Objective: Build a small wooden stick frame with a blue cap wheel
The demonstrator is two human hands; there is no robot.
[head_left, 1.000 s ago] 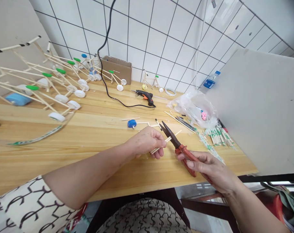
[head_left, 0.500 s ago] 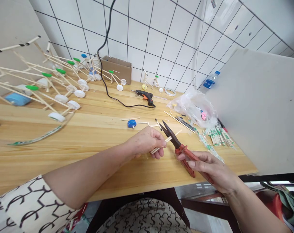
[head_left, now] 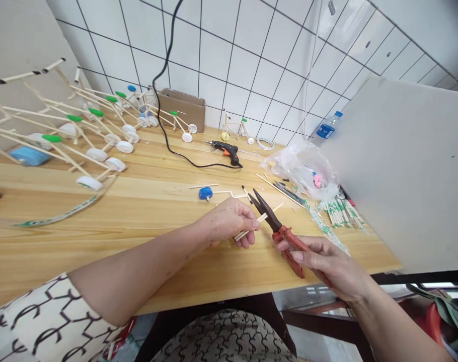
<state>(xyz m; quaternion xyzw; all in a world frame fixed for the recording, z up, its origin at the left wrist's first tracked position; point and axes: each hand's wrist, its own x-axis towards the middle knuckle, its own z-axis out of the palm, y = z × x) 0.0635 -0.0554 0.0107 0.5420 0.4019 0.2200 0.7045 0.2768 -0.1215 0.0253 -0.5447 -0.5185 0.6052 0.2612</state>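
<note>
Pliers (head_left: 284,232) in right hand (head_left: 323,259): gripped by the red handles, held with parted jaws across the ends of thin wooden sticks (head_left: 262,218). Could not tell whether touching wood there. Pinched those sticks between thumb and fingers of the left hand (head_left: 234,220), above the near part of the wooden table (head_left: 138,211). Had the two hands apart yet near. Saw a blue wheel (head_left: 205,193) just beyond the left hand, a glue gun (head_left: 229,152) farther back, stick-built bicycles (head_left: 51,138) at left, a clear plastic bag (head_left: 295,166) at right.

It looks like a craft workshop — glue gun (head_left: 229,150), pliers (head_left: 284,232), wheeled stick models (head_left: 96,154).
</note>
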